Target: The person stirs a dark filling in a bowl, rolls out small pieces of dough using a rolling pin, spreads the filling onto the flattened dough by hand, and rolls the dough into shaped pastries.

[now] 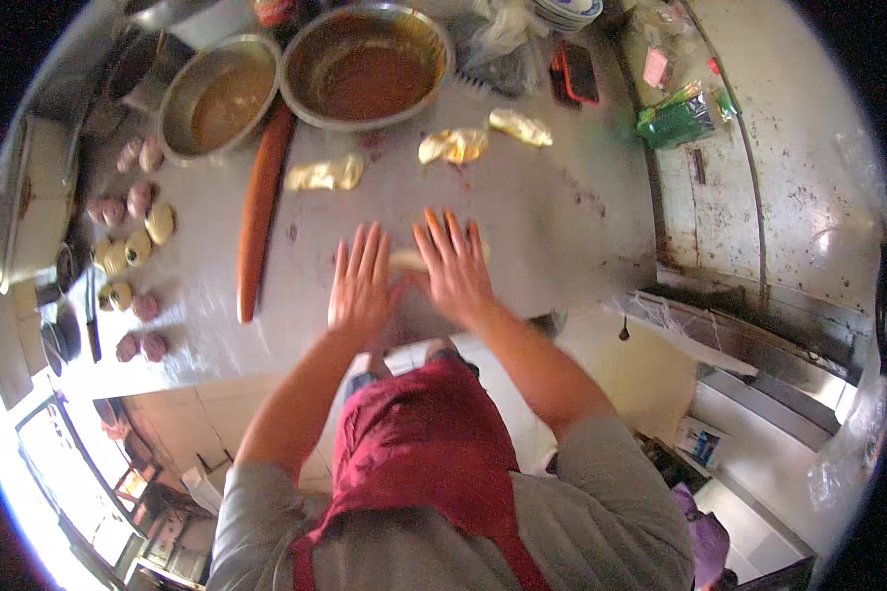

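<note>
Both hands lie flat, palms down, over a pale dough roll (408,260) on the metal worktop (554,221). Its middle shows between them and a bit of its end beside my right hand; the rest is hidden. My left hand (364,279) has its fingers extended. My right hand (452,267) has spread fingers with orange-stained tips. Beyond them lie three oily dough pieces: one at left (325,173), one in the middle (453,146), one at right (521,127). A wooden rolling pin (257,221) with tapered ends rests left of my left hand.
Two metal bowls stand at the back, one with reddish-brown paste (373,81), one with a lighter mixture (229,103). Purplish and yellowish round pieces (139,247) sit at the left. A red-edged phone (579,72), plastic bags and stacked bowls (571,15) lie at the back right.
</note>
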Action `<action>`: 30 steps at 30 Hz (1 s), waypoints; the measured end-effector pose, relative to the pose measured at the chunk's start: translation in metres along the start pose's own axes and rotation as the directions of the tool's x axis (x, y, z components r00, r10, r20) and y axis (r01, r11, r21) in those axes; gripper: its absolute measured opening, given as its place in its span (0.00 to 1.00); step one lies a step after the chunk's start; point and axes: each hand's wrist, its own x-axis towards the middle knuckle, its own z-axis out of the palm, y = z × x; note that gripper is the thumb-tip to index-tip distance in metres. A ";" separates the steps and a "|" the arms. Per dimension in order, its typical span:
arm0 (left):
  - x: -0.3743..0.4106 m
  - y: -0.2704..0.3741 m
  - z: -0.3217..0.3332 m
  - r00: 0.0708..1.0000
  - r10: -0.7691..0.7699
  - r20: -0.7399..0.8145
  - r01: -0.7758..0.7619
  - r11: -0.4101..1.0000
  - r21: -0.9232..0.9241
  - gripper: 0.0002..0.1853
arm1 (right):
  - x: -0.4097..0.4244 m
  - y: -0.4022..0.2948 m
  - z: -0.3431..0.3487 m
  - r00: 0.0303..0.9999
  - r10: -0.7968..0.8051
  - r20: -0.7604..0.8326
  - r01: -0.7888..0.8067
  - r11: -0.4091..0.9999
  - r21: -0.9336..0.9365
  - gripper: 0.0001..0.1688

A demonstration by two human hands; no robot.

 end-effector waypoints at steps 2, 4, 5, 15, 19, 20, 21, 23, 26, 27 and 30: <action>-0.052 0.006 0.013 0.999 -0.018 0.038 0.017 1.000 0.025 0.45 | -0.059 -0.004 0.000 0.998 0.003 0.067 -0.012 0.992 0.123 0.42; -0.076 0.020 0.016 0.987 -0.042 0.153 0.046 0.999 -0.021 0.42 | -0.084 0.002 -0.002 0.997 -0.037 0.071 0.025 0.986 0.162 0.41; -0.068 0.014 0.023 0.990 -0.040 0.137 0.039 0.999 0.010 0.41 | -0.074 0.017 0.004 0.995 -0.054 0.083 0.039 0.985 0.169 0.41; -0.068 0.019 0.010 0.961 -0.271 0.048 0.272 0.962 -0.020 0.43 | -0.095 0.059 -0.018 0.999 0.032 0.029 -0.038 0.980 0.198 0.42; -0.021 -0.012 0.010 0.966 -0.239 -0.101 0.242 0.970 0.017 0.43 | -0.036 0.099 -0.014 1.000 -0.014 -0.018 0.016 0.990 0.138 0.43; 0.002 -0.020 0.005 0.959 -0.255 -0.125 0.257 0.966 0.005 0.42 | -0.006 0.114 -0.017 1.000 0.006 -0.028 -0.003 0.996 0.089 0.44; 0.006 -0.024 0.000 0.955 -0.270 -0.123 0.271 0.962 -0.011 0.42 | 0.002 0.119 -0.018 0.999 0.035 -0.016 -0.035 0.998 0.050 0.45; -0.022 -0.023 0.002 0.958 -0.281 -0.060 0.282 0.960 0.007 0.42 | -0.036 0.113 -0.009 1.000 0.010 -0.006 -0.009 0.997 0.077 0.45; -0.044 -0.032 0.011 0.959 -0.277 -0.056 0.280 0.959 0.040 0.40 | -0.066 0.113 -0.001 1.000 0.016 -0.018 -0.014 0.997 0.073 0.45; -0.055 -0.033 0.015 0.958 -0.285 -0.041 0.286 0.957 0.050 0.40 | -0.080 0.106 0.003 0.999 0.032 0.008 -0.032 0.996 0.079 0.45; -0.042 -0.036 0.004 0.972 -0.219 -0.087 0.221 0.975 0.014 0.38 | -0.036 0.108 -0.007 0.993 0.110 -0.048 -0.106 0.991 0.083 0.44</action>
